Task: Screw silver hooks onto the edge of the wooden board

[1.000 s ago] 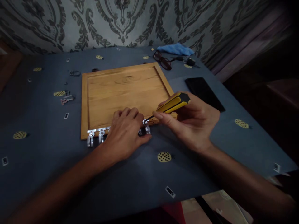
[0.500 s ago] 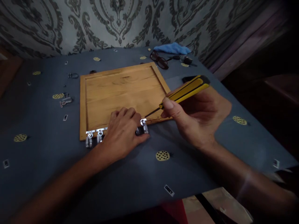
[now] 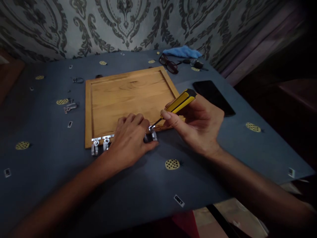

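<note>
A wooden board [image 3: 128, 96] lies flat on the blue-grey table [image 3: 138, 185]. Metal hooks [image 3: 99, 144] are fixed along its near edge. My left hand [image 3: 130, 142] is curled over the near edge, fingers pressing a metal hook [image 3: 153, 134] against the board. My right hand [image 3: 198, 124] grips a yellow-and-black screwdriver [image 3: 179, 102]. Its tip rests on that hook's top, just right of my left fingers.
A black phone [image 3: 213, 97] lies right of the board. Glasses [image 3: 169, 64], a blue cloth [image 3: 182, 52] and keys sit at the back right. Loose metal hooks [image 3: 70, 106] and a ring [image 3: 78, 79] lie left of the board. The patterned wall stands behind.
Half a second ago my right hand had lifted the screwdriver up and to the right. It has come back down, tip on the hook again. My left hand has stayed put.
</note>
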A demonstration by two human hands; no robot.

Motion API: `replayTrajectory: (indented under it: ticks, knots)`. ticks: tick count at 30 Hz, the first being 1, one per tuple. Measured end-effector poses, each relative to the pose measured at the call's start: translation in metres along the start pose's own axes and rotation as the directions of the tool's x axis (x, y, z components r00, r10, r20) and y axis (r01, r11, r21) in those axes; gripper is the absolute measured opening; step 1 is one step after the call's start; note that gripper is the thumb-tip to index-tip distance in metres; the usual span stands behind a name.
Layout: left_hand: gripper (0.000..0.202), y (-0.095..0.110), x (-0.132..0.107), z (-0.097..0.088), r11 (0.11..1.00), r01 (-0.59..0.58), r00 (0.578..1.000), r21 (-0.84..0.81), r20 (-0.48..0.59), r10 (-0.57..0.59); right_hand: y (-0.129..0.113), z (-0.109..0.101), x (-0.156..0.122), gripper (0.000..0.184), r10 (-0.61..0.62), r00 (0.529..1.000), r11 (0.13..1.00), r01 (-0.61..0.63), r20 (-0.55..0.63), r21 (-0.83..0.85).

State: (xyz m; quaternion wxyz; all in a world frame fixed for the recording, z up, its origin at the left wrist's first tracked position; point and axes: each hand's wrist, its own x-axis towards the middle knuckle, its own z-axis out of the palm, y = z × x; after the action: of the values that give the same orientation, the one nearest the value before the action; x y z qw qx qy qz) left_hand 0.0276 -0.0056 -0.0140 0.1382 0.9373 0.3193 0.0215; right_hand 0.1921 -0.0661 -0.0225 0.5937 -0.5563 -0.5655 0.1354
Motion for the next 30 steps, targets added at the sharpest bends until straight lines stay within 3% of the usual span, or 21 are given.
replayTrajectory:
  ticks: [6,14,22,26,30]
  knots:
    - [0.035,0.001,0.0,-0.002,1.0,0.003,1.0,-0.012,0.005,-0.003,0.002,-0.001,0.0,0.03,-0.008,1.0,0.999,0.008,0.011,-0.051]
    - [0.037,0.0,0.001,-0.002,1.0,0.011,1.0,-0.029,0.013,-0.011,0.001,-0.001,0.0,0.029,-0.147,0.989,0.984,0.148,0.016,-0.103]
    - [0.039,-0.004,0.0,-0.004,0.998,0.001,1.0,-0.066,-0.029,-0.002,-0.009,-0.003,0.005,0.032,-0.041,0.987,0.999,0.043,-0.159,0.01]
    - [0.031,-0.016,-0.001,-0.015,0.981,-0.006,0.999,-0.193,-0.044,-0.003,-0.005,-0.001,0.011,0.032,0.002,0.992,0.994,0.013,-0.129,0.112]
    - [0.026,-0.044,-0.001,-0.038,0.954,0.01,0.98,-0.301,-0.185,-0.068,0.011,0.004,0.014,0.034,0.099,0.993,0.97,-0.079,-0.072,0.231]
